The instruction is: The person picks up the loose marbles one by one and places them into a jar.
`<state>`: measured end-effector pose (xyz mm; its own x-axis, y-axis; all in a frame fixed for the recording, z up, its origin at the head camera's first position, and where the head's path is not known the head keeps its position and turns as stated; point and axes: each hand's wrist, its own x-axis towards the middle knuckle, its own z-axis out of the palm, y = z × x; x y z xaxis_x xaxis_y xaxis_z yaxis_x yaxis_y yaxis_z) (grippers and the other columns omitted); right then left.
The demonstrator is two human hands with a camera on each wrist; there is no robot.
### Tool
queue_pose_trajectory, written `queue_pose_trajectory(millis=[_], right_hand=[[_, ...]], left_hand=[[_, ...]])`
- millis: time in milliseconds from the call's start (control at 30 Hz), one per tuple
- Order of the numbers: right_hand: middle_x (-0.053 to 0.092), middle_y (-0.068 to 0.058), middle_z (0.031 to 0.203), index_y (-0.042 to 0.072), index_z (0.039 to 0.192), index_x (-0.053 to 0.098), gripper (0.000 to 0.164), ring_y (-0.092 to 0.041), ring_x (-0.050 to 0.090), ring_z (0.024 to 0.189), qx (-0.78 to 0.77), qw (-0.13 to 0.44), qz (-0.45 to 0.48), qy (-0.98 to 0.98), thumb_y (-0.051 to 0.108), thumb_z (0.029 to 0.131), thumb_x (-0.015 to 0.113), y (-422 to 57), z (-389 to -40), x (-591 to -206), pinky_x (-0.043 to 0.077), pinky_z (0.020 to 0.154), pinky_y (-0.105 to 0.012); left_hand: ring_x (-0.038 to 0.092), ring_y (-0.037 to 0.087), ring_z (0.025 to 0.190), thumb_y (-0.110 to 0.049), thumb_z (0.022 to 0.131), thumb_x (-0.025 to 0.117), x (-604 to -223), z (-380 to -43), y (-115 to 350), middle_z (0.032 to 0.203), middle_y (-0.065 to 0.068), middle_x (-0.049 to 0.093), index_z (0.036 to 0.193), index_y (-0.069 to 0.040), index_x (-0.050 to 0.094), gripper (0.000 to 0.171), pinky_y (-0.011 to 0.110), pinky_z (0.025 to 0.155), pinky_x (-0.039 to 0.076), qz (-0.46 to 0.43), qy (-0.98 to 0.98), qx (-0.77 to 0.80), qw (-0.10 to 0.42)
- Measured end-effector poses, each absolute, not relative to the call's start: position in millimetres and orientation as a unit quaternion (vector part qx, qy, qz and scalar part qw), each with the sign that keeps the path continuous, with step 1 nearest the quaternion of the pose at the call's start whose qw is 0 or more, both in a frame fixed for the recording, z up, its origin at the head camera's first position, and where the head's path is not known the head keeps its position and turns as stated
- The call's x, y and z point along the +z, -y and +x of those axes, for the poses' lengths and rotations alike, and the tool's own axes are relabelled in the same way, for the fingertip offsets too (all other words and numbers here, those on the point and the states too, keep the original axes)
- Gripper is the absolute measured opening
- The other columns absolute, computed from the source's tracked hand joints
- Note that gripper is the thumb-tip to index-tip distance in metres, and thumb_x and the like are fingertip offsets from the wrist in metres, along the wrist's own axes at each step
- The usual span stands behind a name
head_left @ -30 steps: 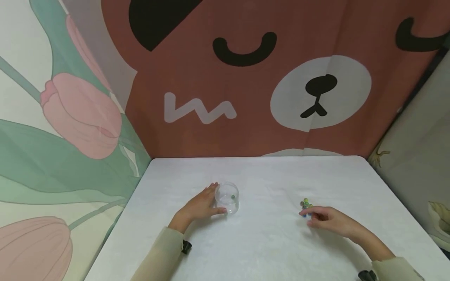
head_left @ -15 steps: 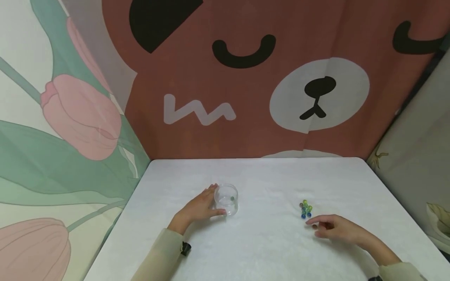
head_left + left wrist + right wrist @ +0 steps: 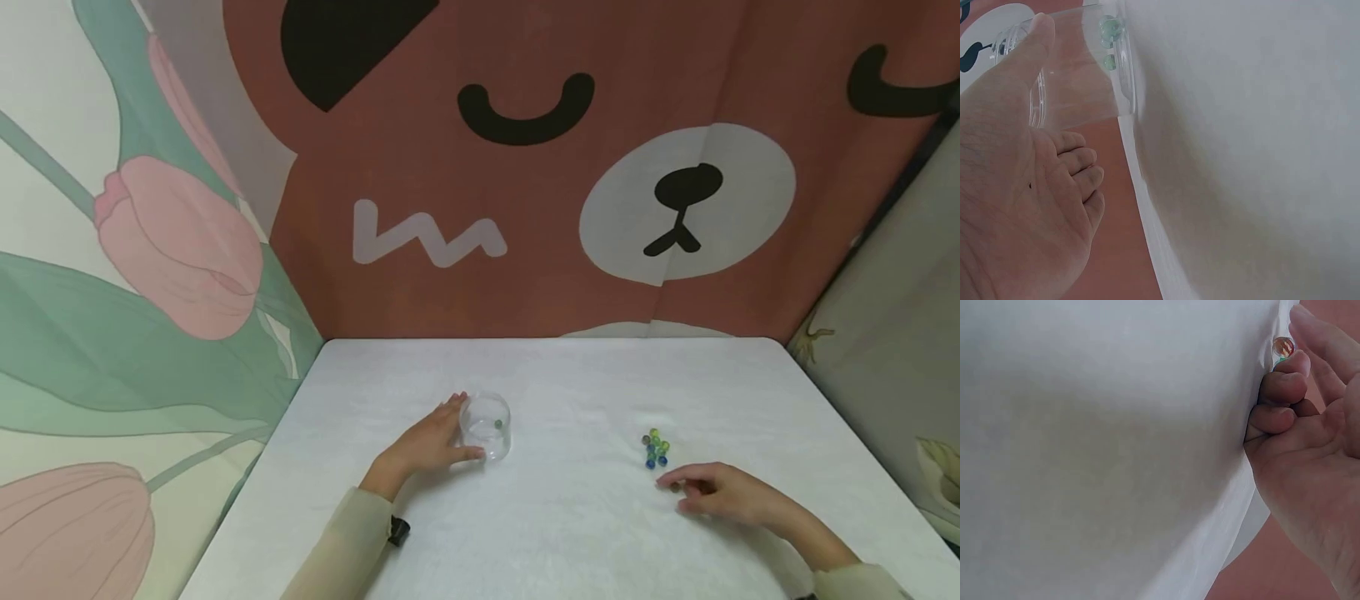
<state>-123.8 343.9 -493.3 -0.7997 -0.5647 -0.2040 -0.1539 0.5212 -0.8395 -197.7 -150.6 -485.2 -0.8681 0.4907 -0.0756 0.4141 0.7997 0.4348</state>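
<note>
My left hand (image 3: 422, 442) holds a clear round jar (image 3: 495, 446) by its side on the table, thumb at the front and fingers at the back. Inside, a green marble (image 3: 1110, 28) lies at the jar's bottom; a smaller green spot beside it may be another marble or a reflection. On the right, my right hand (image 3: 731, 493) is low over the table. A brownish marble (image 3: 1284, 347) sits by its fingertips, between index finger and thumb, with no firm pinch visible. Just beyond it lies a cluster of marbles (image 3: 655, 446), yellow-green, blue and one brownish.
The white-covered table (image 3: 562, 517) ends at a back wall hung with a bear-print cloth (image 3: 420, 300). A tulip-print cloth (image 3: 180, 250) hangs at the left, and a pale cloth (image 3: 892, 292) closes off the right side.
My right hand has drawn back from the marble cluster toward the near right, and a brownish marble now lies apart from it. The left hand and jar have stayed in place.
</note>
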Motion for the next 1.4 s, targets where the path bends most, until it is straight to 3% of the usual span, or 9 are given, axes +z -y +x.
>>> queue_pose_trajectory(millis=[400, 667, 1167, 1400], right_hand=[[0.048, 0.009, 0.077, 0.004, 0.125, 0.070, 0.035, -0.002, 0.044, 0.068, -0.444, 0.236, -0.214, -0.838, 0.016, 0.093, 0.074, -342.2, -123.0, -495.3, 0.035, 0.055, -0.023], [0.052, 0.001, 0.082, 0.006, 0.127, 0.069, 0.036, -0.003, 0.046, 0.070, -0.421, 0.225, -0.179, -0.860, 0.017, 0.093, 0.074, -342.0, -121.7, -494.0, 0.036, 0.055, -0.023], [0.059, 0.000, 0.087, 0.016, 0.107, 0.074, 0.015, -0.007, 0.048, 0.076, -0.354, 0.173, -0.089, -0.915, 0.015, 0.092, 0.073, -334.3, -120.4, -487.0, 0.041, 0.061, -0.023], [0.059, -0.001, 0.087, 0.015, 0.110, 0.076, 0.019, -0.011, 0.051, 0.075, -0.364, 0.173, -0.055, -0.914, 0.024, 0.094, 0.073, -333.8, -120.9, -485.8, 0.044, 0.059, -0.024]], left_hand=[[0.016, 0.027, 0.156, -0.072, 0.085, 0.063, -490.4, -196.1, 155.0, 0.168, 0.009, 0.019, 0.162, -0.007, 0.021, 0.109, 0.046, 0.126, 0.020, 0.243, -0.942, 0.213, 0.086], [0.016, 0.026, 0.156, -0.072, 0.085, 0.063, -487.7, -193.9, 153.6, 0.169, 0.007, 0.018, 0.163, -0.010, 0.020, 0.108, 0.046, 0.126, 0.021, 0.231, -0.944, 0.215, 0.099], [0.015, 0.025, 0.156, -0.069, 0.087, 0.064, -484.9, -198.5, 149.6, 0.169, 0.008, 0.017, 0.162, -0.006, 0.019, 0.108, 0.042, 0.127, 0.018, 0.237, -0.946, 0.201, 0.093], [0.015, 0.025, 0.156, -0.070, 0.086, 0.064, -484.6, -200.7, 148.9, 0.169, 0.007, 0.017, 0.163, -0.008, 0.017, 0.109, 0.044, 0.127, 0.019, 0.231, -0.947, 0.199, 0.096]])
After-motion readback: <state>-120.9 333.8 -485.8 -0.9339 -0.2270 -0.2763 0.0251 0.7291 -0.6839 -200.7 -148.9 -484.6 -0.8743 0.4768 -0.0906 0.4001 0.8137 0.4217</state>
